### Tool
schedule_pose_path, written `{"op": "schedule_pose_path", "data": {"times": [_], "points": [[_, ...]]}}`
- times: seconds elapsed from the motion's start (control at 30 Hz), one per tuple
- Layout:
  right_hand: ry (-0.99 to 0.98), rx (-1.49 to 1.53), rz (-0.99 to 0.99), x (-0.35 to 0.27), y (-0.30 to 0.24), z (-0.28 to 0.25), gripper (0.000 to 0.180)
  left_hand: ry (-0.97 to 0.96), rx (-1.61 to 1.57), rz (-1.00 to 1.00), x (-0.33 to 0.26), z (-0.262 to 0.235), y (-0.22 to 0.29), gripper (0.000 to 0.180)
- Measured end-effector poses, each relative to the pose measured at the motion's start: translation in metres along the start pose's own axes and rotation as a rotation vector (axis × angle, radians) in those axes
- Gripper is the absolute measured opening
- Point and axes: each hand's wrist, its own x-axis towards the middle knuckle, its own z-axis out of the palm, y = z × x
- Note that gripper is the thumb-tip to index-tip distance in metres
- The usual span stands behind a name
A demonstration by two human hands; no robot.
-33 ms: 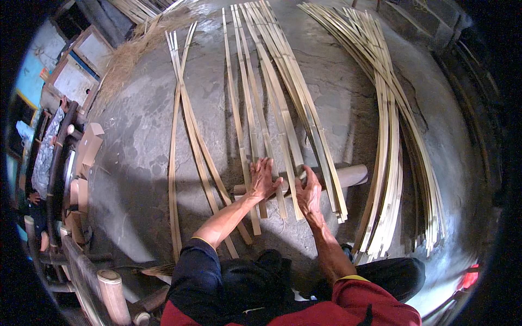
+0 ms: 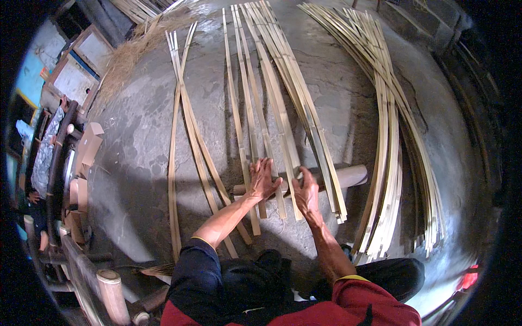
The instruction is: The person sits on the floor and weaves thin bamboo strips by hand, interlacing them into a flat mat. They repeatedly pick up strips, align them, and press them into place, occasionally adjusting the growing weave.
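Several long, pale bamboo strips [image 2: 283, 122] lie side by side in front of me, their near ends resting across a thick brown bamboo pole [image 2: 353, 176]. My left hand [image 2: 263, 180] lies flat on the middle strips above the pole, fingers spread. Just to its right, my right hand [image 2: 306, 191] is at the edge of a strip. Its thumb and bent forefinger are apart, and the other fingers are partly hidden. A tighter group of strips [image 2: 310, 117] lies to the right of that hand.
A few crossed strips [image 2: 187, 117] lie on the concrete floor [image 2: 130, 141] at left. A larger bundle of strips [image 2: 387, 141] lies at right. Cardboard boxes [image 2: 88, 146] and a short upright bamboo piece [image 2: 113, 296] stand far left. Someone's hand [image 2: 34, 196] shows there.
My right hand has shifted slightly left, toward my left hand. The strip beside it has moved left against its neighbour. My left hand has stayed in place.
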Motion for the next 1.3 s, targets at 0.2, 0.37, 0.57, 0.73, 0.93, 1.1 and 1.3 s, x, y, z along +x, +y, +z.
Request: {"op": "schedule_pose_path", "data": {"times": [0.2,0.37,0.57,0.73,0.93,1.1,1.3], "points": [[-0.440,0.713,0.574,0.005,0.014,0.011,0.035,0.018,-0.049,-0.026,-0.001,0.001,-0.003,0.065],[-0.471,0.657,0.488,0.018,0.011,0.018,0.049,0.000,-0.032,-0.058,-0.002,0.007,-0.009,0.070],[-0.455,0.292,0.253,0.004,0.018,0.037,0.046,-0.108,0.010,-0.057,-0.009,0.008,-0.010,0.073],[-0.394,0.130,0.106,-0.005,0.027,0.048,0.047,-0.163,0.007,-0.043,-0.012,0.004,-0.011,0.075],[-0.339,0.355,0.322,0.019,-0.010,0.032,0.043,-0.090,0.082,-0.034,0.018,-0.009,-0.036,0.076],[-0.249,0.361,0.169,0.038,-0.034,0.027,0.041,-0.096,0.039,-0.196,0.021,0.000,-0.029,0.076],[-0.371,0.406,0.471,0.044,-0.016,0.030,0.044,0.123,-0.584,-0.872,0.044,0.009,-0.022,0.055]]}}
